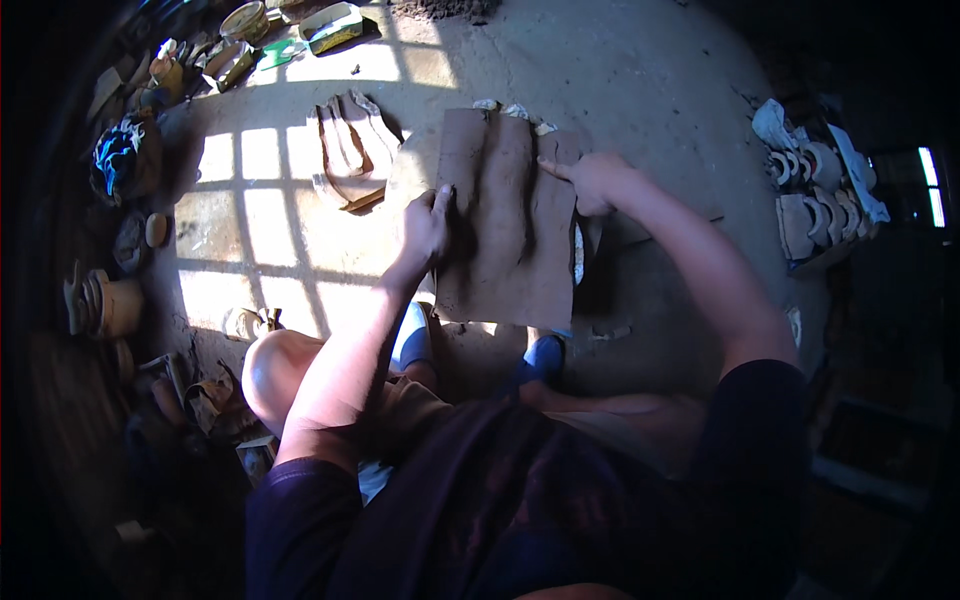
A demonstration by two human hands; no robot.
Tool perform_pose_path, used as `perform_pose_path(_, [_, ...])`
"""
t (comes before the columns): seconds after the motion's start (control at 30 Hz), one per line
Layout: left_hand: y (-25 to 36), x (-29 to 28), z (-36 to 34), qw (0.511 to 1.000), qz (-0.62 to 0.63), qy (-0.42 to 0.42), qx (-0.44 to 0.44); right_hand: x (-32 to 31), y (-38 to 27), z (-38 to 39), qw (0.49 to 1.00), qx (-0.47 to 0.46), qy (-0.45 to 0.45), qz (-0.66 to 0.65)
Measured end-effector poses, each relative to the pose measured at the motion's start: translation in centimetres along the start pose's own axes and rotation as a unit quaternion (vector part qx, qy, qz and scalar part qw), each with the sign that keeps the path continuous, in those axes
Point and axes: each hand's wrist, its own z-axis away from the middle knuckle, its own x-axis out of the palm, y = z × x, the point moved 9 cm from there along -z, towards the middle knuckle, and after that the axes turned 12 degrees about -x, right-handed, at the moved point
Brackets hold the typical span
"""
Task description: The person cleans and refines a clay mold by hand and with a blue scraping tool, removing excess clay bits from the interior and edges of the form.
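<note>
A wide brown sheet of soft clay lies draped in rounded ridges over a support that is mostly hidden beneath it. My left hand grips its left edge, thumb on top and the other fingers largely out of sight. At the upper right edge, my right hand has one digit stretched onto the clay while the rest curl down along the side. Pale lumpy bits poke out past the sheet's far edge. To the left on the floor rests a separate ridged clay piece with curved upright walls.
Window light falls in a grid on the concrete floor. Basins and a rectangular tub stand far left, with a blue bundle and pots along the left. Curved pale pieces are stacked at right. My blue shoes are just below the sheet.
</note>
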Motion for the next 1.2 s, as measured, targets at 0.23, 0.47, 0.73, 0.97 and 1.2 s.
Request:
perform_pose_path(0.23, [0.4,0.6,-2.1,0.999,0.012,-0.047,0.005,-0.4,5.4,-3.8,0.949,-0.117,0.167,-0.242])
perform_pose_path(0.47, [-0.2,0.1,-2.3,0.999,0.017,-0.031,-0.001,0.2,2.7,-2.2,0.982,-0.094,0.086,-0.142])
perform_pose_path(0.73, [0.1,0.2,-2.7,0.998,0.035,-0.037,0.030,2.6,-1.6,0.0,0.996,-0.083,-0.008,0.035])
perform_pose_path(0.97, [0.5,0.4,-1.7,0.999,-0.001,-0.039,0.005,4.2,0.2,-0.8,0.958,-0.098,0.021,-0.268])
perform_pose_path(1.2, [0.4,-0.2,-0.3,0.999,-0.026,-0.019,-0.011,5.4,-5.4,2.4,0.994,-0.095,-0.022,-0.050])
